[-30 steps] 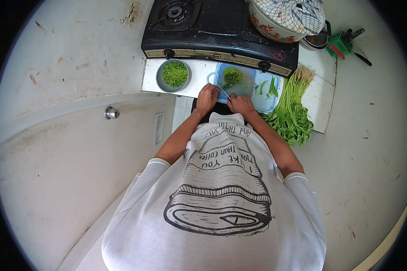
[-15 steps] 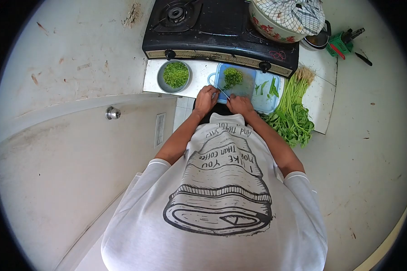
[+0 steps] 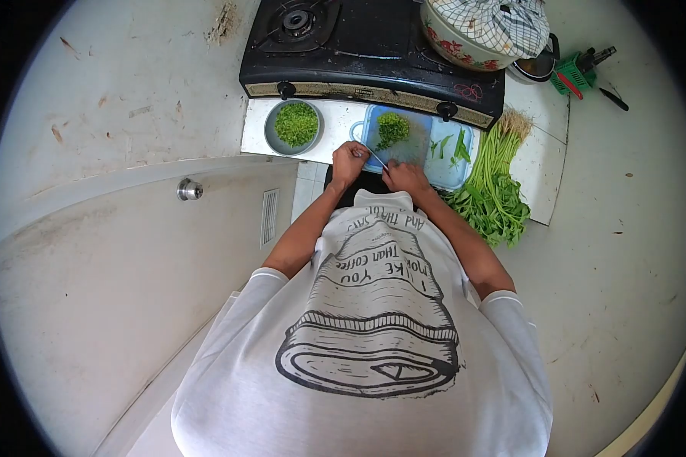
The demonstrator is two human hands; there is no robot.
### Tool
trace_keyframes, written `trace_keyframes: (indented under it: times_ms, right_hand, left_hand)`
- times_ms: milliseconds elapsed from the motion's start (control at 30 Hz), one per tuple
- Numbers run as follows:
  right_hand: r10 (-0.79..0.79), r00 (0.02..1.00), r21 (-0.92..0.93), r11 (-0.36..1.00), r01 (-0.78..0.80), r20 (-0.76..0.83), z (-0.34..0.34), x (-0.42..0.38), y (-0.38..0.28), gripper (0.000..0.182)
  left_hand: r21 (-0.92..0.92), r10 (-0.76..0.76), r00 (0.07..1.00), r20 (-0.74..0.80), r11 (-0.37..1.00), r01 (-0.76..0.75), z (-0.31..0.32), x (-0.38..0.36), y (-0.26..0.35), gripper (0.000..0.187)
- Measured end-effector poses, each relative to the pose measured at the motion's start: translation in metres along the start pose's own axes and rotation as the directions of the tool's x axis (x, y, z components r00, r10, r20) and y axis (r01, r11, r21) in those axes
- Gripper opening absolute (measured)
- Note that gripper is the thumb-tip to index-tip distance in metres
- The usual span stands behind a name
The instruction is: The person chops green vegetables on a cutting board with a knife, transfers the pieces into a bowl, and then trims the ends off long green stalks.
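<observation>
My right hand (image 3: 407,177) is wrapped round the handle of a small knife (image 3: 376,158), its thin blade slanting up and left. Near the blade's tip is my left hand (image 3: 349,162), fingers curled together; whatever they pinch is too small to make out. Both hands are at the near edge of a blue cutting board (image 3: 415,149). A pile of finely chopped greens (image 3: 392,131) lies on the board, beyond the blade. To the right, several loose green leaves (image 3: 460,148) rest on a pale blue tray (image 3: 453,177).
A grey bowl (image 3: 269,140) of chopped greens (image 3: 296,124) stands at the left. Leafy stalks (image 3: 497,167) overhang the counter's right side. Behind are a gas stove (image 3: 366,65), a cloth-covered pot (image 3: 457,50) and a green basket (image 3: 576,76) with a black-handled knife (image 3: 613,98) beside it.
My left hand has shifted slightly, its fingers more curled near the blade. The knife's angle has altered a little. The chopped greens and loose leaves look the same.
</observation>
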State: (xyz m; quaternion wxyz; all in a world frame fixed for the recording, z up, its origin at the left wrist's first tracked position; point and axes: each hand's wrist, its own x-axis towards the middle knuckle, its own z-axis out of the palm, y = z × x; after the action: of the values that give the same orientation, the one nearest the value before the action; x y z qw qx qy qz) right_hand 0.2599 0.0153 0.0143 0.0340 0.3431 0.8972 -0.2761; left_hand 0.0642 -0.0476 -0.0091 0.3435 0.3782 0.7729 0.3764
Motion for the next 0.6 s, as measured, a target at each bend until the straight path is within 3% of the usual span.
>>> trace_keyframes:
  times_ms: [233,333,600]
  right_hand:
    - [0.015,1.000,-0.061,0.998,-0.013,0.025,0.005,0.008,0.001,0.035]
    - [0.014,1.000,-0.055,0.998,-0.013,0.021,0.004,0.010,0.001,0.035]
    - [0.038,0.999,-0.017,0.999,-0.037,0.022,0.003,0.009,0.000,0.034]
  left_hand:
    - [-0.062,-0.168,0.986,-0.011,0.984,0.167,0.000,0.011,-0.011,0.025]
    - [-0.099,-0.308,0.950,0.057,0.945,0.313,-0.007,0.011,0.003,0.028]
    - [-0.120,-0.295,0.948,0.116,0.944,0.308,-0.009,0.014,-0.004,0.030]
